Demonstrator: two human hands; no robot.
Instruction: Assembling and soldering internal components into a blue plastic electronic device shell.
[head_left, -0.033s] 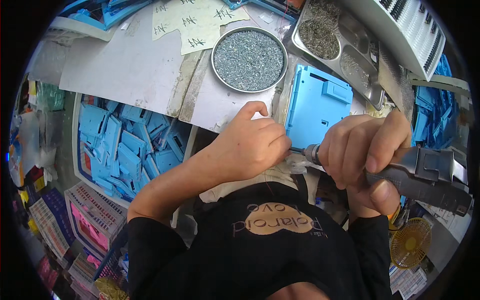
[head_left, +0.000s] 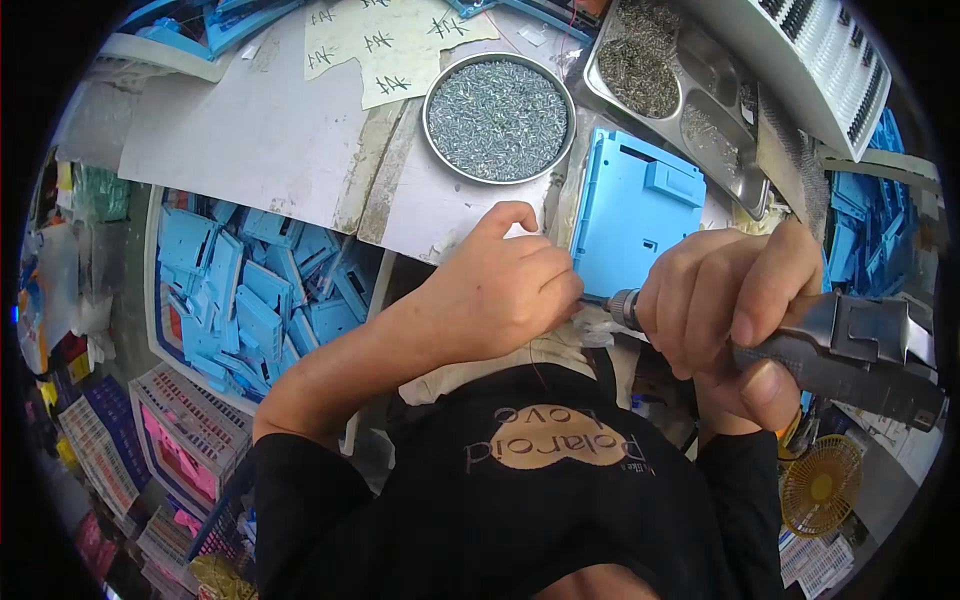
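My right hand (head_left: 735,305) is wrapped round a dark electric screwdriver (head_left: 850,370), which lies nearly level with its ridged metal nose toward the left. The thin bit reaches my left hand (head_left: 515,290). That hand is closed, its index finger curled up and the other fingers pressed together at the bit's tip; whatever they pinch is hidden. Just beyond both hands, a light blue plastic housing (head_left: 635,210) lies flat at the table's edge. A round metal dish (head_left: 428,128) full of small silver screws stands to its left.
A steel compartment tray (head_left: 735,165) holds small metal parts at the back right, below a white rack (head_left: 815,60) of dark pieces. On the left, a bin (head_left: 155,290) is heaped with blue plastic parts. Paper (head_left: 400,50) with handwriting lies at the back.
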